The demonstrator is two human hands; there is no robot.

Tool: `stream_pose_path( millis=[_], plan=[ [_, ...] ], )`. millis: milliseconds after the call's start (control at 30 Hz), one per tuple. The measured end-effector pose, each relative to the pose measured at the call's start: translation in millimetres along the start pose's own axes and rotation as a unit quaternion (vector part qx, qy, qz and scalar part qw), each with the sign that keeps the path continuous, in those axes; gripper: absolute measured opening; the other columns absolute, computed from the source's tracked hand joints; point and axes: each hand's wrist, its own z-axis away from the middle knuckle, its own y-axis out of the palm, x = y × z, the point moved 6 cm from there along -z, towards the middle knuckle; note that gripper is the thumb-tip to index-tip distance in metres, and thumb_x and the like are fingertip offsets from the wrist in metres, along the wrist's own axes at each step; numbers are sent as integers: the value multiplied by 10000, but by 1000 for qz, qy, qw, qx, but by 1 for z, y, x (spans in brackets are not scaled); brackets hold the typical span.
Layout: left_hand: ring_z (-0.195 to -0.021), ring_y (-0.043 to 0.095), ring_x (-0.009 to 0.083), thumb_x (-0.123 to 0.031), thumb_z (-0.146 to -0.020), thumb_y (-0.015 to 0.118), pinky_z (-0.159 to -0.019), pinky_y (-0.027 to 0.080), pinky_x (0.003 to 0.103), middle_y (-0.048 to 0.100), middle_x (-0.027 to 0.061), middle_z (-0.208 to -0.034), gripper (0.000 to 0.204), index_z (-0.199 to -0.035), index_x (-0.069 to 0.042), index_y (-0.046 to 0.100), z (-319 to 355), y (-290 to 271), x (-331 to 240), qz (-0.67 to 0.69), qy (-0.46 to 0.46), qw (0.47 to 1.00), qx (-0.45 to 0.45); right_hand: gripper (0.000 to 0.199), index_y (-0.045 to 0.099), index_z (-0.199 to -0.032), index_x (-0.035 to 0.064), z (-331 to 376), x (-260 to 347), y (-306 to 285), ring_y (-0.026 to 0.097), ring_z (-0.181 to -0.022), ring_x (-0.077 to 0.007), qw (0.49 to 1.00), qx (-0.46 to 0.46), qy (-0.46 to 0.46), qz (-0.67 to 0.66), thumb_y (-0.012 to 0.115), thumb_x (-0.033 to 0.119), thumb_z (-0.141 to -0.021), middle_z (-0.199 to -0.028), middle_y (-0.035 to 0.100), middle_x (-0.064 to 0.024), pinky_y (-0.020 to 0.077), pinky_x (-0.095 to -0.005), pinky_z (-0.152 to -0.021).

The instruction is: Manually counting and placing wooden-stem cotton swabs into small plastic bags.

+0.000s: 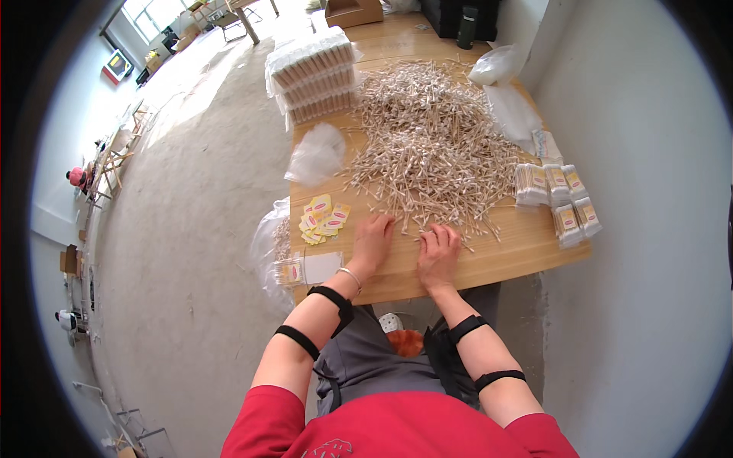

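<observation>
A large heap of loose cotton swabs (435, 145) with pale sticks and white tips covers the middle of the wooden table. At its near edge my left hand (372, 243) rests with fingers curled and pressed together, fingertips among the nearest swabs. Beside it, a short gap to the right, my right hand (439, 256) is closed too, its fingers bent down toward the table and a few swabs. What either hand pinches, if anything, is too small to make out. Left of my left hand lies a scatter of yellow and white cards (324, 219).
Filled swab packs (561, 200) lie at the right edge. Clear bags (315, 155) lie at the left, near stacked swab bundles (314, 72). A single pack (289, 272) sits by a white card (324, 266). A dark bottle (467, 28) stands at the back; a wall (641, 191) rises right.
</observation>
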Motion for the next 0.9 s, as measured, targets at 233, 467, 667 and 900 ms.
stream_pose_path(
  millis=[233, 467, 667, 900],
  plan=[
    [-891, 558, 335, -73, -806, 643, -789, 442, 412, 605, 130, -928, 105, -906, -47, 620, 54, -30, 15, 88, -78, 992, 49, 130, 635, -916, 109, 2, 7, -3, 465, -1086, -262, 999, 7, -37, 11, 641, 152, -793, -1064, 571, -20, 319, -457, -1026],
    [-1053, 498, 301, -146, -795, 673, -923, 375, 416, 550, 92, -1115, 246, -1032, -91, 635, 54, -48, 2, -33, -47, 995, -82, 301, 614, -1043, 140, 1, 25, -11, 428, -1123, -254, 994, 38, -91, 45, 664, 270, -777, -1112, 534, -29, 278, -479, -1046],
    [-1044, 507, 289, -161, -792, 682, -915, 373, 407, 586, 75, -1064, 272, -1051, -90, 642, 46, -25, -3, -40, 20, 998, -42, 532, 515, -1285, 204, 6, 45, 0, 335, -1270, -283, 964, 132, -229, 16, 639, 386, -801, -1321, 448, -64, 186, -509, -1096],
    [-1020, 525, 270, -145, -784, 682, -873, 382, 403, 602, 60, -1015, 194, -969, -92, 661, 54, -33, 11, -18, -31, 999, -7, 531, 477, -1333, 202, 1, 20, 13, 261, -1339, -312, 985, 132, -60, 94, 583, 389, -847, -1398, 397, -66, 148, -522, -1118]
  ],
)
